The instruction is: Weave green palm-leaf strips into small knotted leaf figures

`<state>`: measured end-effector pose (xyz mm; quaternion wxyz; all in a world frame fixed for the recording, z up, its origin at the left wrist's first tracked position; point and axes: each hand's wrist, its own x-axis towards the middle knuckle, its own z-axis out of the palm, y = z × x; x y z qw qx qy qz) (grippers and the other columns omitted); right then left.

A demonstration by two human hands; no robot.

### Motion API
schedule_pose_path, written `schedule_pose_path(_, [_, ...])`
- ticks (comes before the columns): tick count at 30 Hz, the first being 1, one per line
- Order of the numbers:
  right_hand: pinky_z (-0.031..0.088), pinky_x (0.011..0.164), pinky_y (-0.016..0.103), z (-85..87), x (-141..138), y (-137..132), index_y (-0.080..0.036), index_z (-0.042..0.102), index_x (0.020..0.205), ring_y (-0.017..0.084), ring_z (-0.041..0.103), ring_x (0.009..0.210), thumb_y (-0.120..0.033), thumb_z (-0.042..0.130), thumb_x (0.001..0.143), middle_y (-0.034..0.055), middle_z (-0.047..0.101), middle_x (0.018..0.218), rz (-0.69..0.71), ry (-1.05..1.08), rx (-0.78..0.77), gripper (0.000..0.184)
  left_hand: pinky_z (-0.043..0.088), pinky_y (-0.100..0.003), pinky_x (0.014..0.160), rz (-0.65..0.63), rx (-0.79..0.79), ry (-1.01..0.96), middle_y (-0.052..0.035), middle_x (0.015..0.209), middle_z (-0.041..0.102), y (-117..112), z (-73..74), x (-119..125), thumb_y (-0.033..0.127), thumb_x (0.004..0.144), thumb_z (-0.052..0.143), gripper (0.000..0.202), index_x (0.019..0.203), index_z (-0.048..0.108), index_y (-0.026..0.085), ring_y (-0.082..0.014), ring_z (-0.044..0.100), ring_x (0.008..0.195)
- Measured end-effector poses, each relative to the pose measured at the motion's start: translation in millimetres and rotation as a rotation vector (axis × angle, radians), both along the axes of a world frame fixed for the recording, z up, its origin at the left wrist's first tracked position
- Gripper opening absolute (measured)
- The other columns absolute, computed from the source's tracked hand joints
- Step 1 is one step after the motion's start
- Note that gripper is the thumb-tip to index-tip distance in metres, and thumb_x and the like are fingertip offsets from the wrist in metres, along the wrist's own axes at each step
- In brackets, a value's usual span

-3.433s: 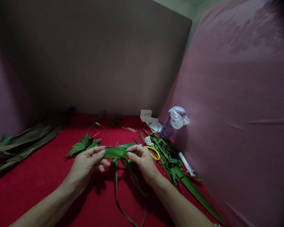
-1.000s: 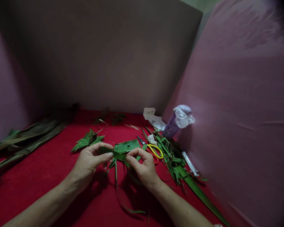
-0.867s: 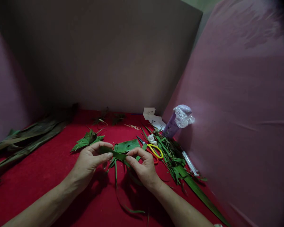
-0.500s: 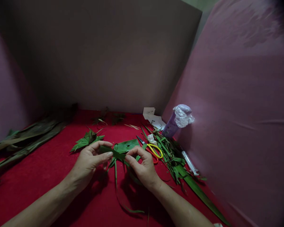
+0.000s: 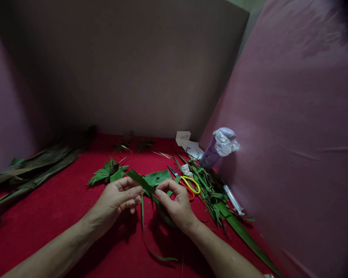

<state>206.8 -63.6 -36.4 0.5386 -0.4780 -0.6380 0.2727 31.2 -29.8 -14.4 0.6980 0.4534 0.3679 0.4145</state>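
My left hand (image 5: 116, 199) and my right hand (image 5: 175, 204) meet low in the middle of the view, above the red cloth (image 5: 60, 208). Both pinch a green leaf strip (image 5: 140, 180) between thumb and forefinger. The strip's free end slants up and to the left, past my left fingertips. Thin leaf tails (image 5: 143, 227) hang from the strip down onto the cloth. A wider folded leaf piece (image 5: 156, 177) lies just behind my hands.
Yellow-handled scissors (image 5: 187, 183) lie right of my hands. Beside them are a heap of leaf cuttings (image 5: 211, 193), a white tube (image 5: 233, 200), a plastic-wrapped purple bottle (image 5: 217, 148) and paper slips (image 5: 187, 143). A folded leaf bundle (image 5: 107, 173) and long dried leaves (image 5: 31, 170) lie left. Panels wall the cloth.
The strip, held level before, now tilts with its free end raised to the upper left. My hands have drawn closer together and my left fingers have shifted their pinch along it.
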Motion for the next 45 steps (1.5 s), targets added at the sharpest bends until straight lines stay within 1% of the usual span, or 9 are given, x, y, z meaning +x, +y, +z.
schedule_pose_path(8, [0.044, 0.067, 0.025, 1.1, -0.8, -0.8, -0.018, 0.063, 0.085, 0.013, 0.055, 0.072, -0.023, 0.056, 0.081, 0.0009, 0.062, 0.077, 0.039, -0.025, -0.04, 0.01, 0.041, -0.017, 0.037, 0.011, 0.015, 0.015, -0.0014, 0.065, 0.062, -1.2, -1.9, 1.0, 0.025, 0.067, 0.072, 0.018, 0.079, 0.065, 0.013, -0.01, 0.053, 0.051])
schedule_pose_path(19, [0.042, 0.061, 0.023, 0.8, -9.0, -4.9, -0.016, 0.061, 0.072, 0.012, 0.052, 0.063, -0.02, 0.055, 0.079, -0.0012, 0.059, 0.066, 0.029, -0.005, -0.046, 0.01, 0.042, -0.018, 0.043, 0.014, -0.046, 0.019, 0.0006, 0.066, 0.06, -4.2, -5.7, 6.3, 0.026, 0.068, 0.072, 0.017, 0.077, 0.065, 0.014, -0.0092, 0.054, 0.053])
schedule_pose_path(23, [0.044, 0.069, 0.024, 18.8, 8.1, 2.1, -0.017, 0.062, 0.085, 0.013, 0.057, 0.075, -0.024, 0.051, 0.084, 0.0021, 0.063, 0.081, -0.036, -0.165, 0.057, 0.013, 0.04, -0.017, 0.042, 0.043, -0.044, 0.043, 0.0011, 0.06, 0.061, -2.0, -9.1, 5.2, 0.027, 0.068, 0.073, 0.017, 0.073, 0.063, 0.013, -0.0077, 0.053, 0.049])
schedule_pose_path(27, [0.041, 0.074, 0.024, 34.0, 48.9, 10.1, -0.017, 0.058, 0.093, 0.015, 0.057, 0.085, -0.02, 0.038, 0.09, 0.0064, 0.062, 0.093, -0.358, -0.629, -0.08, 0.02, 0.039, -0.016, 0.042, 0.064, -0.051, 0.027, 0.0011, 0.063, 0.063, 1.2, -9.6, 2.3, 0.027, 0.067, 0.074, 0.018, 0.073, 0.061, 0.014, -0.0085, 0.057, 0.052])
schedule_pose_path(29, [0.04, 0.074, 0.027, 30.0, 64.6, 9.9, -0.017, 0.058, 0.089, 0.018, 0.057, 0.086, -0.013, 0.041, 0.085, 0.0081, 0.061, 0.092, -0.359, -0.909, -0.239, 0.018, 0.039, -0.016, 0.042, 0.063, -0.051, 0.011, 0.0011, 0.063, 0.064, 2.2, -8.3, 1.7, 0.026, 0.067, 0.073, 0.019, 0.074, 0.06, 0.015, -0.0089, 0.057, 0.052])
schedule_pose_path(33, [0.038, 0.069, 0.03, 7.9, 71.4, 8.7, -0.013, 0.056, 0.09, 0.024, 0.057, 0.084, -0.007, 0.048, 0.075, 0.0143, 0.06, 0.094, -0.315, -1.044, -0.329, 0.018, 0.04, -0.016, 0.043, 0.044, -0.054, -0.023, -0.0003, 0.062, 0.065, 0.8, -3.1, 1.8, 0.025, 0.069, 0.071, 0.017, 0.072, 0.057, 0.015, -0.0086, 0.057, 0.05])
schedule_pose_path(36, [0.037, 0.068, 0.029, 4.3, 67.6, 13.7, -0.013, 0.052, 0.098, 0.023, 0.057, 0.085, -0.01, 0.048, 0.076, 0.015, 0.059, 0.097, -0.266, -1.093, -0.348, 0.022, 0.042, -0.016, 0.044, 0.032, -0.054, -0.028, -0.0009, 0.062, 0.065, -1.5, 0.6, 1.1, 0.023, 0.07, 0.07, 0.017, 0.071, 0.055, 0.014, -0.0081, 0.057, 0.05])
schedule_pose_path(41, [0.035, 0.068, 0.028, 41.2, 74.2, 21.3, -0.015, 0.049, 0.105, 0.023, 0.057, 0.085, -0.009, 0.048, 0.075, 0.011, 0.06, 0.091, -0.216, -1.129, -0.319, 0.031, 0.038, -0.014, 0.037, 0.0, -0.014, -0.032, 0.0017, 0.055, 0.063, -0.5, 1.7, -2.1, 0.025, 0.072, 0.067, 0.017, 0.074, 0.053, 0.016, -0.0079, 0.055, 0.044])
schedule_pose_path(45, [0.036, 0.069, 0.028, 68.8, 75.8, 15.7, -0.018, 0.045, 0.114, 0.021, 0.055, 0.087, -0.019, 0.052, 0.079, 0.009, 0.058, 0.096, -0.235, -1.066, -0.256, 0.036, 0.031, -0.012, 0.03, -0.023, 0.053, -0.044, 0.0027, 0.044, 0.06, 1.8, 3.3, -3.6, 0.027, 0.074, 0.064, 0.017, 0.074, 0.05, 0.017, -0.0081, 0.05, 0.035])
